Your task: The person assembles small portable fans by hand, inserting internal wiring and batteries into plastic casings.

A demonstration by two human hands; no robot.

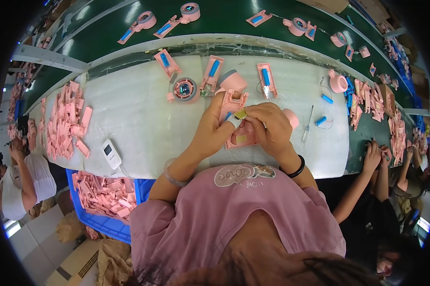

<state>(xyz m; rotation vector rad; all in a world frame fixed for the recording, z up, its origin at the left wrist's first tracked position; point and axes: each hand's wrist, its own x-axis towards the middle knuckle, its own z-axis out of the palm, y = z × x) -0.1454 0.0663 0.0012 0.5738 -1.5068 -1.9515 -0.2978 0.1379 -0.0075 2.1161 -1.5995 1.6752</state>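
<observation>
Two hands (243, 126), one white remote (111, 153), one blue crate (105, 223), two loose blue batteries (323, 109).

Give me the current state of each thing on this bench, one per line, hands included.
Left hand: gripping the pink fan housing from its left side.
Right hand: fingers pinching a small yellowish part at the housing.
Pink fan housing: open, held over the white mat.
White mat: flat on the bench.
Open pink half-shells: lying with blue batteries showing.
Blue bin: heaped with pink parts.
White handheld device: lying at the mat's near edge.
</observation>
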